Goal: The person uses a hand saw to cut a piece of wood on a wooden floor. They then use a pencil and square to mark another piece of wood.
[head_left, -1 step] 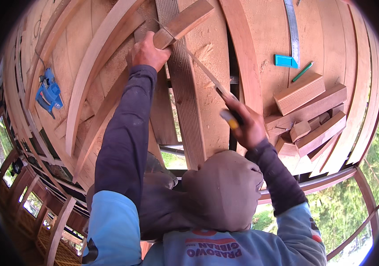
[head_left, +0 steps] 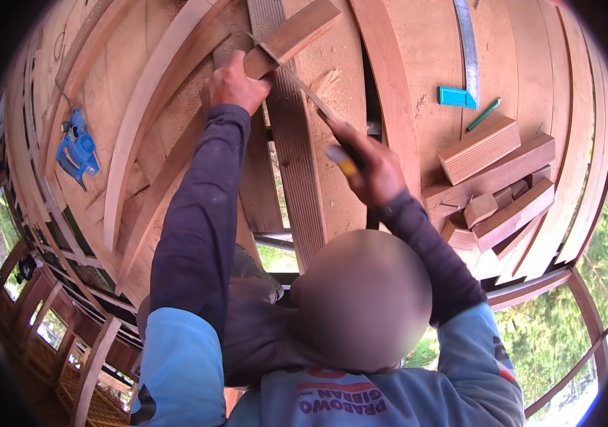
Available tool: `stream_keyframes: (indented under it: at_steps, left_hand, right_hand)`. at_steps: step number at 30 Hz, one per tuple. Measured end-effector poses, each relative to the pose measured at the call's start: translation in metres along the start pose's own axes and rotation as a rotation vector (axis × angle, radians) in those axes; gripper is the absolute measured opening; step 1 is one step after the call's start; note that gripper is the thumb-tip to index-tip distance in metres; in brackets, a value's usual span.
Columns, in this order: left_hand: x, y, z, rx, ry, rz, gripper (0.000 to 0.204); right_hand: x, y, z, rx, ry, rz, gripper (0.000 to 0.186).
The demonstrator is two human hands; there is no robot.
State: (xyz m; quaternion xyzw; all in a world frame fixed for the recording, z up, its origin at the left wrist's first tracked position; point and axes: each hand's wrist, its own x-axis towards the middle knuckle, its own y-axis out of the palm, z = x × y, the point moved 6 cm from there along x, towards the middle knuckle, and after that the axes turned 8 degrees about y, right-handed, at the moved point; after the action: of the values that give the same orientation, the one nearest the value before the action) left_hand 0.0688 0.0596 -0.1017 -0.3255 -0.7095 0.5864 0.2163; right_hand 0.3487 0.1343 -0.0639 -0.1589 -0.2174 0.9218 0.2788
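My left hand (head_left: 236, 84) is closed around a short wooden block (head_left: 295, 37), pressing it down across a grooved wooden beam (head_left: 293, 142). My right hand (head_left: 371, 169) grips the dark handle of a hand saw (head_left: 304, 87), with a blurred yellow patch showing at the grip. The thin saw blade slants up and left from that hand and lies across the block, close beside my left fingers. Its tip pokes out past the block's far side. Pale sawdust (head_left: 326, 84) is scattered on the boards right of the beam.
Curved wooden pieces (head_left: 149, 92) lie left of the beam, beyond them a blue power tool (head_left: 78, 151). At right are a try square (head_left: 457, 97), a green pencil (head_left: 484, 114) and stacked offcuts (head_left: 514, 213). Gaps between boards (head_left: 275, 252) open near my knee.
My right hand has pushed the saw up and to the left, so more blade shows beyond the block. The left hand and block stay nearly in place.
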Motion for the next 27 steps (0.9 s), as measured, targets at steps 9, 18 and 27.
stream_keyframes:
  at_steps: [9,18,27]
  left_hand:
    - [-0.003,0.003,0.023,-0.101,-0.061,0.051,0.072]
    - [0.013,-0.010,0.021,0.000,-0.037,0.008,0.056]
    - [0.008,0.016,0.059,-0.292,0.081,-0.076,0.056]
  right_hand:
    - [-0.133,-0.071,-0.017,-0.147,0.159,0.138,0.053]
    - [0.056,0.029,0.016,0.008,-0.023,0.010,0.046]
    - [0.043,0.042,0.010,0.153,0.012,0.128,0.051]
